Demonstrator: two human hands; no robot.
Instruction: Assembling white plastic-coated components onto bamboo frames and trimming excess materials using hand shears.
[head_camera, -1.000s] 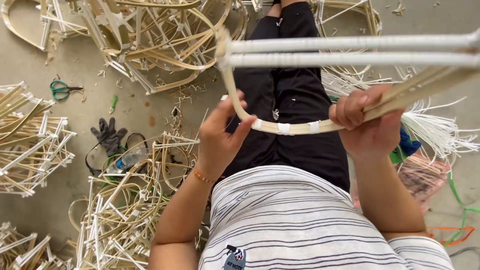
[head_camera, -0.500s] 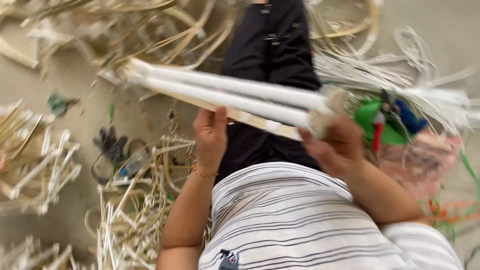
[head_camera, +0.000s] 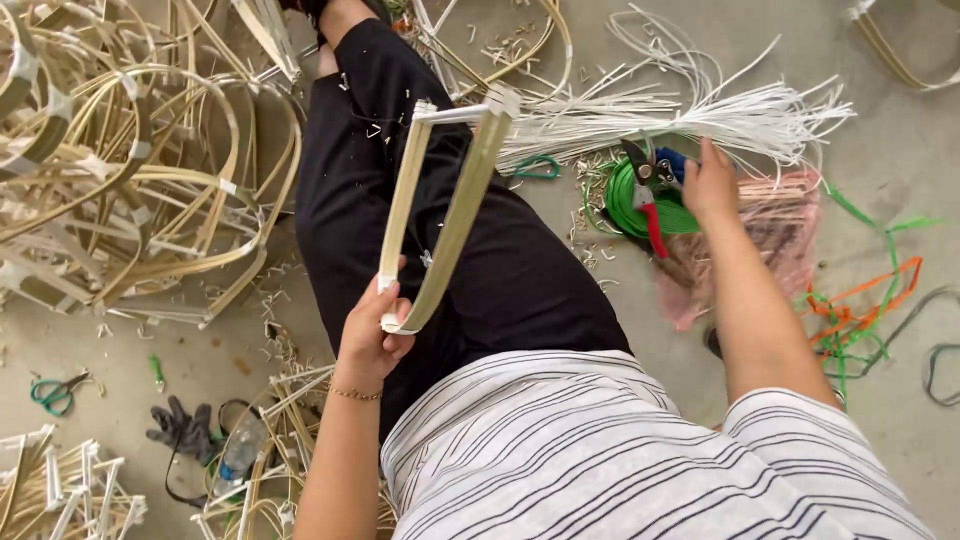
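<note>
A: Any containers? Only a pink mesh bag (head_camera: 770, 235) on the floor; contents hard to tell.

B: Left hand (head_camera: 368, 338) grips the pale cane frame (head_camera: 440, 215) over the lap. Right hand (head_camera: 712, 182), fingers loose, touches red-handled pruners (head_camera: 645, 195).

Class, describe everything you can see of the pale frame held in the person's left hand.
The frame is a narrow loop of pale cream strips, cane or bamboo by the look, bound with white tape at its corners. Two long sides run close together, joined by a short bar at the far end and a rounded bend at the near end. It is held up above the black-trousered lap, tilting away from the person. Only the left hand grips it, at the near bend; the right hand is away by the red-handled cutters.
</note>
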